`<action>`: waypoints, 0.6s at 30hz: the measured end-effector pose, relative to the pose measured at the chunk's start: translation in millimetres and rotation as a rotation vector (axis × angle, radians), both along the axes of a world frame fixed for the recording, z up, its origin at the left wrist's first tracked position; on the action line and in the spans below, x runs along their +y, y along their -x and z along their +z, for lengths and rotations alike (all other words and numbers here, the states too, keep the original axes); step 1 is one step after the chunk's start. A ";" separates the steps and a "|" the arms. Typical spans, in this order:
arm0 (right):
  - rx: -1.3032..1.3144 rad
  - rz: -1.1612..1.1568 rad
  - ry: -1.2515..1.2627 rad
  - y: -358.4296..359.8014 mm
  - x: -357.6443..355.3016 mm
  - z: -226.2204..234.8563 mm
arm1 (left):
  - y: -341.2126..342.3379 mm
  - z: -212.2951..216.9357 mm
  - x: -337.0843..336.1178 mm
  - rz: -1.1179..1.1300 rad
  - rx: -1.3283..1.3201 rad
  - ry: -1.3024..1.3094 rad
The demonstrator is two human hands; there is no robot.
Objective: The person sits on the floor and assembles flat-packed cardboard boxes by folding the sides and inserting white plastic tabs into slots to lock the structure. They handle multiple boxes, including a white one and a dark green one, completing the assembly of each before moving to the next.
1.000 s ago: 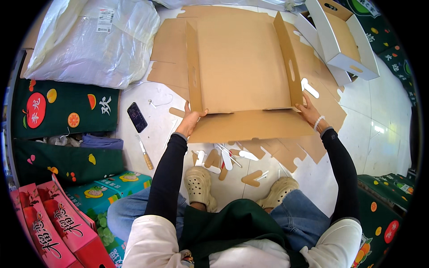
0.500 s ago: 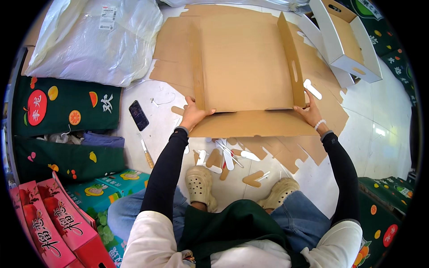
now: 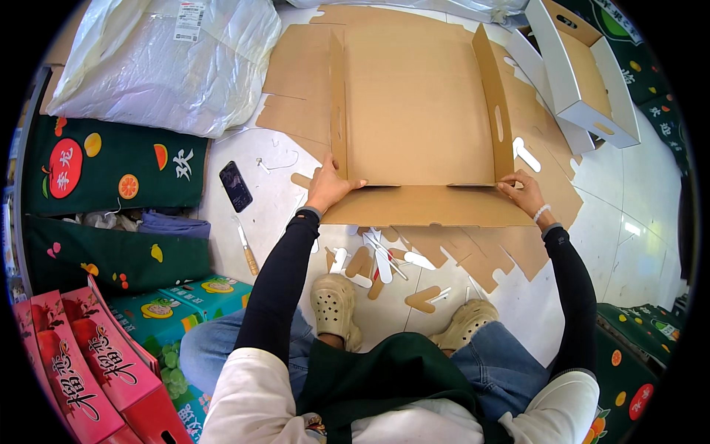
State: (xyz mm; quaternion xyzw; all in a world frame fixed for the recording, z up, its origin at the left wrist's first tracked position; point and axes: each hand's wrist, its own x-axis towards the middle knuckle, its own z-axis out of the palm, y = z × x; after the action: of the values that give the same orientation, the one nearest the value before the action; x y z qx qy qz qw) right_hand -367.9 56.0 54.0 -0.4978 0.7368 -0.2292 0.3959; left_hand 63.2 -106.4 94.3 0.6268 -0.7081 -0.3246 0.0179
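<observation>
A brown cardboard box, partly folded, lies before me with both side walls raised; each wall has a slotted handle hole. Its near flap slopes toward me. My left hand grips the near left corner, thumb over the small tab folded inward there. At the near right corner my right hand pinches the other side's tab between thumb and fingers. Under the box are more flat cardboard sheets.
A phone and a wooden-handled knife lie on the floor at left. White and brown cut-outs and scissors are strewn near my shoes. Finished white boxes stand at far right, a plastic-wrapped bundle at far left.
My right hand has shifted from the outside of the right wall to pinch the corner tab. My left hand stays at its corner. The whole view has shifted slightly.
</observation>
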 end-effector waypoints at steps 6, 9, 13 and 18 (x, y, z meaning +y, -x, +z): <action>-0.336 0.094 0.128 12.3 15.9 5.0 | -3.3 1.1 -4.5 -0.030 0.071 -0.033; -0.404 0.092 0.143 1.1 20.1 20.4 | -12.7 -0.5 -9.5 -0.108 0.039 0.006; -0.422 0.084 0.176 -17.1 19.8 39.4 | -30.2 -12.9 -16.0 -0.076 0.214 -0.123; -0.102 0.180 0.210 -3.3 13.7 28.3 | -49.5 -26.0 -12.3 -0.168 0.444 -0.133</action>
State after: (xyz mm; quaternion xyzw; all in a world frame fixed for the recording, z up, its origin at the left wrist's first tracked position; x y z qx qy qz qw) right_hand -364.6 69.7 82.4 -0.5882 0.6402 -0.2936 0.3974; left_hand 112.7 -118.6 68.3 0.4788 -0.7136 -0.5005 0.1047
